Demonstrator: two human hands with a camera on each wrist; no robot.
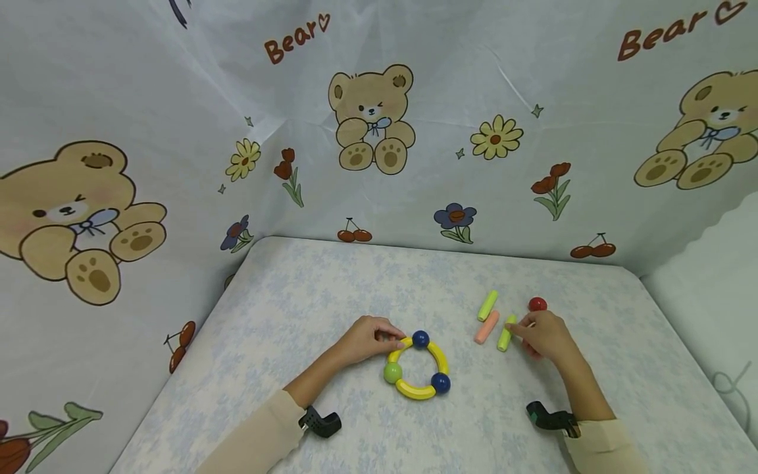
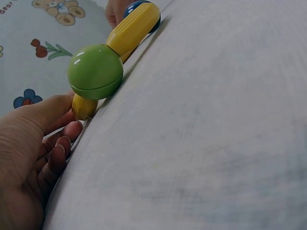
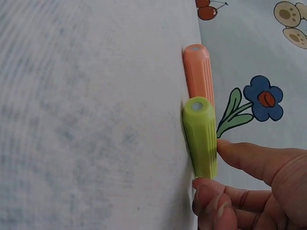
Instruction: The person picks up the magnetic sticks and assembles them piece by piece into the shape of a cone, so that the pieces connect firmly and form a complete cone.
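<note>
In the head view, a ring (image 1: 416, 393) of yellow curved rods, two blue balls and one green ball (image 1: 393, 372) lies on the table. My left hand (image 1: 368, 340) pinches the ring's upper-left yellow rod (image 2: 85, 106) between thumb and fingers, next to the green ball in the left wrist view. To the right, my right hand (image 1: 546, 334) holds a yellow-green stick (image 1: 505, 336) by its upper end, thumb on its side. The right wrist view shows a grey metal dot on that stick's (image 3: 201, 136) near end.
Beside the held stick lie an orange stick (image 1: 487, 327) and another yellow-green stick (image 1: 488, 305). Just beyond my right hand is a red ball (image 1: 537, 303). A reddish thing shows partly under that hand. Bear-print cloth (image 1: 379, 197) hangs behind the table (image 1: 331, 276).
</note>
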